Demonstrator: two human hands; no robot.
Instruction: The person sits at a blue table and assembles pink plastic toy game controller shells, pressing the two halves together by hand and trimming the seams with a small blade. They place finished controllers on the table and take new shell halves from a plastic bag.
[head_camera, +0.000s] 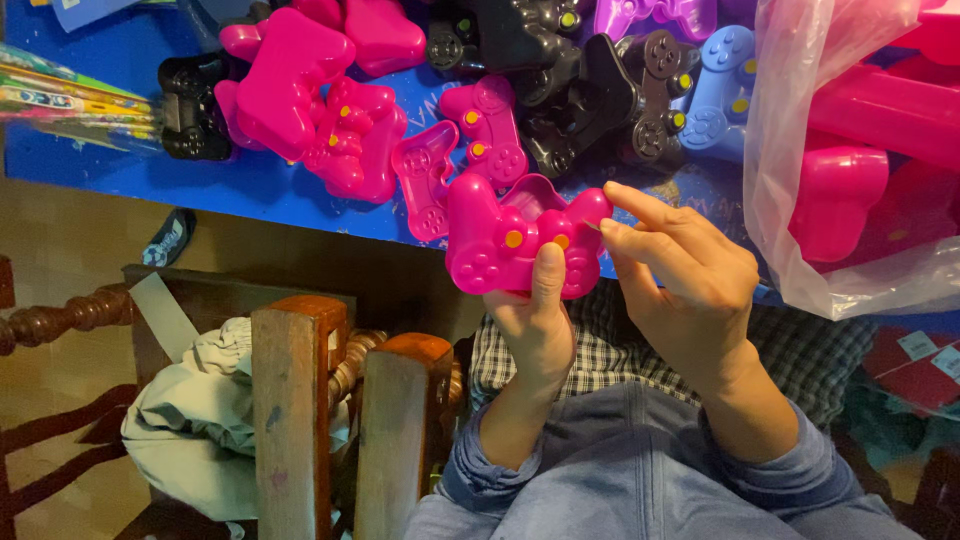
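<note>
Two hands meet on one pink controller shell, held up just off the near edge of the blue table, above the person's lap. The left hand is closed on it from below, thumb lying up across the front face between the yellow buttons, the other fingers hidden behind; that grip seems meant to steady the piece and keep its face turned to the eyes. The right hand is curled at the shell's right end, thumb and forefinger pinched together on the edge of the right lobe, apparently working at a small part or seam there, though what sits between the fingertips is too small to tell.

The shell's long axis runs left to right, roughly along the table's near edge, with its two grip lobes pointing down toward the person and the button face toward the camera.

Beyond it, on the table, lie more shells: a cluster of pink ones toward the far left, black ones at the far middle, a pale blue one beside them. A clear plastic bag of pink pieces slumps at the right edge. A wooden chair back stands left of the lap.
</note>
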